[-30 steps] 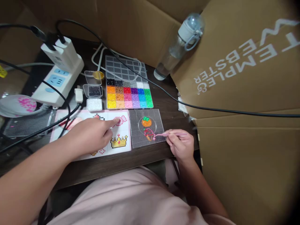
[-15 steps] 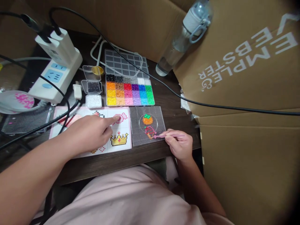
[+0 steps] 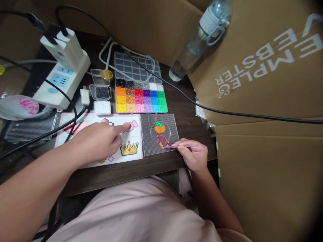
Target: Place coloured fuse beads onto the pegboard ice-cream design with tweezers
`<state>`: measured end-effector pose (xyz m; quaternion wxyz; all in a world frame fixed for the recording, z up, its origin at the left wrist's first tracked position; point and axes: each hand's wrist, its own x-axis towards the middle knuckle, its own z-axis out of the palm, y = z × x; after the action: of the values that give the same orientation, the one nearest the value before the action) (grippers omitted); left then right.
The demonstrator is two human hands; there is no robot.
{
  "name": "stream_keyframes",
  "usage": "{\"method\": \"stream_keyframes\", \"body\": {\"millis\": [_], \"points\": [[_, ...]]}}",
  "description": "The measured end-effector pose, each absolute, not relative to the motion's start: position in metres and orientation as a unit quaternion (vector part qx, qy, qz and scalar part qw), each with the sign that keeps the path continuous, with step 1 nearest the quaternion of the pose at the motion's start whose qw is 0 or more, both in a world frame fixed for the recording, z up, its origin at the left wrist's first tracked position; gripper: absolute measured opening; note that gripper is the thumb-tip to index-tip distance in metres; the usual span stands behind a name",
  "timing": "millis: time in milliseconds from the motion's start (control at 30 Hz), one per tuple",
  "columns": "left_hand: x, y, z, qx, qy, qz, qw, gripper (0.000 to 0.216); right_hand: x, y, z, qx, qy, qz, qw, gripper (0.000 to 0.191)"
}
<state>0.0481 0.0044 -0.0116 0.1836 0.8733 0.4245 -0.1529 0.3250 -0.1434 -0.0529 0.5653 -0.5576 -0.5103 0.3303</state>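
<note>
My left hand point(image 3: 104, 141) lies over the printed pattern sheet point(image 3: 130, 138), index finger stretched out onto a pink candy picture, the other fingers curled with nothing in them. A yellow crown is printed below that fingertip. In my right hand point(image 3: 194, 153) are thin pink tweezers point(image 3: 182, 146), pinched near the pegboard's right edge. Their tip meets the lower part of a pink, red and brown bead figure point(image 3: 163, 141) on the clear pegboard point(image 3: 148, 148). Whether a bead sits in the tip is too small to tell. An orange bead fruit point(image 3: 159, 127) with green leaves stands above that figure.
Behind the sheet and board is an open bead box point(image 3: 141, 97) with many colours. Small bead cases point(image 3: 102, 107), a plug and a power strip point(image 3: 60, 80) stand to the left. A black cable point(image 3: 176, 88) crosses overhead. A water bottle point(image 3: 191, 50) leans by the cardboard wall point(image 3: 257, 101).
The whole view has shifted slightly. My left fingertip stays on the candy picture and the tweezers' tip stays at the lower bead figure.
</note>
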Motion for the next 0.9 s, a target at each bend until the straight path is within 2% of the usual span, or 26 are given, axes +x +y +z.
{"method": "stream_keyframes", "body": {"millis": [900], "points": [[0.0454, 0.0054, -0.0183, 0.878, 0.419, -0.153, 0.174, 0.054, 0.3261, -0.1425, -0.0528, -0.558, -0.525, 0.323, 0.555, 0.014]]}}
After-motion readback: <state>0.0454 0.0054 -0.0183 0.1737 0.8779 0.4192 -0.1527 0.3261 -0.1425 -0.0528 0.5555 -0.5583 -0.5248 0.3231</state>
